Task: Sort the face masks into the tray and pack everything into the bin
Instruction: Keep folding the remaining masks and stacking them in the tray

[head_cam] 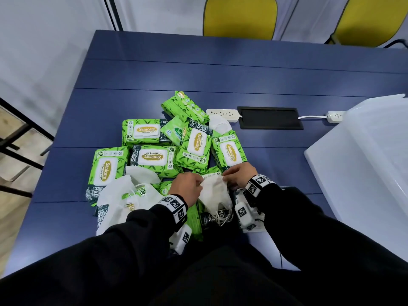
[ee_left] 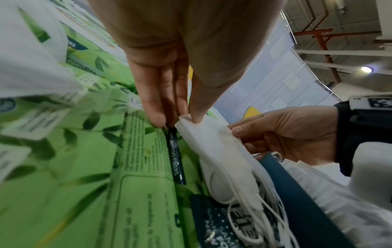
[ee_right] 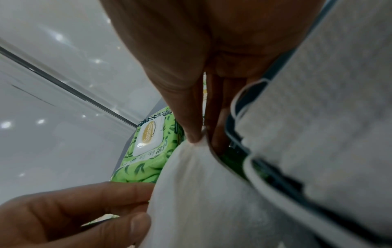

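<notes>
A white mask (head_cam: 215,196) is pinched at its top edge by both hands, the left hand (head_cam: 187,187) and right hand (head_cam: 239,175) on either side. It hangs lengthwise toward the person, over the wipe packs (head_cam: 194,146). The bin (head_cam: 364,155) lies right of the mask, nearer the right hand.

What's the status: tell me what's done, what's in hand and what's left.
Done: nothing visibly packed; no mask shows in a tray. In hand: the left hand and right hand both pinch a small stack of white face masks above the pile. Left: more loose masks, another mask by the power strip, the green wipe packs on the table, and the white bin at right.
</notes>
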`<state>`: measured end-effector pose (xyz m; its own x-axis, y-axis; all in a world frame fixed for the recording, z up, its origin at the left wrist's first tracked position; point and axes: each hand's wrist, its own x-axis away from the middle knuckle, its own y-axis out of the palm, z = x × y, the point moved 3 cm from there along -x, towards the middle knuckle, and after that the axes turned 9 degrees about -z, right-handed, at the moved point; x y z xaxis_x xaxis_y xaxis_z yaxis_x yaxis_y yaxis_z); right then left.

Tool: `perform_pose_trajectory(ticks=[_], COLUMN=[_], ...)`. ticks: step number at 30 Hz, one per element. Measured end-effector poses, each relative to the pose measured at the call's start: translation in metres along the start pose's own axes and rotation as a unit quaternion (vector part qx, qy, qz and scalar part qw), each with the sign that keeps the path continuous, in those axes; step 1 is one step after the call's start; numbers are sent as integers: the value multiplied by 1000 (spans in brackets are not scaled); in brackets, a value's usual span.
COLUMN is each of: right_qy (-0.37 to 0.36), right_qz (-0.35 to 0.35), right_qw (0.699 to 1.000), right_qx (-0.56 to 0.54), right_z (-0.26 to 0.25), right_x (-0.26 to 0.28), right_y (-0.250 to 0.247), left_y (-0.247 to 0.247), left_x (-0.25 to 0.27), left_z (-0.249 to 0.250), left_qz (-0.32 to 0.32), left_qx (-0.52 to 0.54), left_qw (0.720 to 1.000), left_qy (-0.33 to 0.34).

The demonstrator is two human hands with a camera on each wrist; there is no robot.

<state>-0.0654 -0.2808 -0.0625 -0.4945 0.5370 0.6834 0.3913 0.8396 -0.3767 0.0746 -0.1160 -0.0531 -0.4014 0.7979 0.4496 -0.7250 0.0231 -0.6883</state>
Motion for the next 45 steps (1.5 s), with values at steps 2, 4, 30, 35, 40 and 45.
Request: perform_pose_trajectory(ticks=[2, 4, 30, 35, 40, 45], right_qy=[-1, -8, -125, -157, -157, -156], right_qz=[0, -9, -35, -47, -58, -47], right_qw=[1000, 999, 968, 942, 924, 923], right_qx=[-7, -33, 217, 293, 344, 348], right_z=[-1, -2, -23, -36, -45, -46], right_x=[1, 2, -3, -2, 0, -1], right_y=[1, 2, 15, 18, 21, 20], left_y=[1, 2, -6, -6, -4, -5], left_x=[0, 1, 10, 6, 3, 1], left_z=[-3, -6, -20, -21, -22, -27], left_qz=[-1, 4, -28, -79, -67, -111], left_qx=[29, 54, 148, 2, -23, -53], left_qw=[1000, 999, 988, 996, 996, 991], left_qy=[-4, -3, 20, 36, 44, 48])
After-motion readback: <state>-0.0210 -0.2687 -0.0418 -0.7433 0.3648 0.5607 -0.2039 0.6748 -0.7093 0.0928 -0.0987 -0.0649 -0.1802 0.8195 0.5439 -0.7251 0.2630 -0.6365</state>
